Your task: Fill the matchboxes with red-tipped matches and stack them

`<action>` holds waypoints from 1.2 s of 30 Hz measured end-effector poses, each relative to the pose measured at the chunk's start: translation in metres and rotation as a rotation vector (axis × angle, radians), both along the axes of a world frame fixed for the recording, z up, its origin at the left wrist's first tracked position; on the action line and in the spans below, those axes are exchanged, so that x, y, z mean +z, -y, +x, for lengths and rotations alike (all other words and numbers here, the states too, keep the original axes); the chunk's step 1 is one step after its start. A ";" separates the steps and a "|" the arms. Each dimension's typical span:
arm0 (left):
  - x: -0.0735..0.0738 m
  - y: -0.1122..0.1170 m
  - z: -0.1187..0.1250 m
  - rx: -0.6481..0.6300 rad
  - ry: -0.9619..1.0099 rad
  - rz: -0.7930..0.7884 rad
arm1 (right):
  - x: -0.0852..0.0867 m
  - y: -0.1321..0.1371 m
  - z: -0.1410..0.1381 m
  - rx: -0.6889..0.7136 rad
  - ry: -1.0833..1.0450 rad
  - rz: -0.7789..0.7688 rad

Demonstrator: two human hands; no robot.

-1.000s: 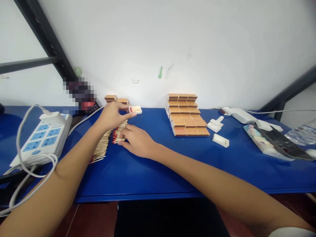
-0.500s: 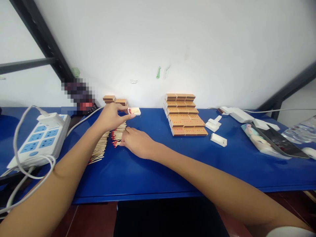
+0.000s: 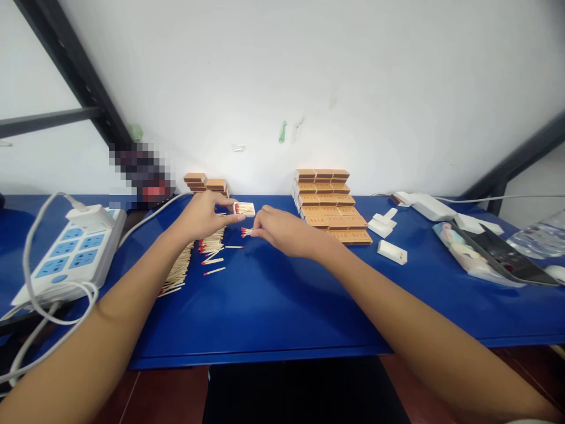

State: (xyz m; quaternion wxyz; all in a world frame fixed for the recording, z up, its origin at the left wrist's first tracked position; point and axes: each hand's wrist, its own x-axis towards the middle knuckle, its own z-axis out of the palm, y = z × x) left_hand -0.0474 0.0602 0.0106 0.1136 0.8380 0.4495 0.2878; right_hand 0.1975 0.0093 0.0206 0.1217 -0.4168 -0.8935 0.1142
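Observation:
My left hand [image 3: 206, 213] grips a small white matchbox tray [image 3: 245, 209] by its left end, thumb in front and fingers behind. Some red-tipped matches lie inside that tray. Just to its lower right, my right hand [image 3: 278, 229] pinches a small bunch of matches [image 3: 247, 232], red heads pointing left. Below the tray, a pile of loose matches [image 3: 212, 242] lies on the blue table, with a few strays scattered in front. A second row of matches [image 3: 179, 271] is partly hidden by my left forearm.
Orange matchboxes [image 3: 333, 218] are stacked in steps right of centre; a smaller stack [image 3: 195, 178] stands behind my left hand. An empty white tray [image 3: 392, 252] and torn white card [image 3: 382, 222] lie to the right. A power strip [image 3: 75, 247] with cables sits at left, a phone [image 3: 503, 253] at far right.
My right hand has lifted a bunch of matches from the pile and moved right and up. A few matches now lie loose there. My left hand has shifted slightly right and down with the tray.

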 end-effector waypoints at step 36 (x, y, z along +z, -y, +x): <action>0.000 0.011 0.018 -0.195 0.046 -0.149 | -0.004 -0.030 0.032 0.002 -0.239 0.105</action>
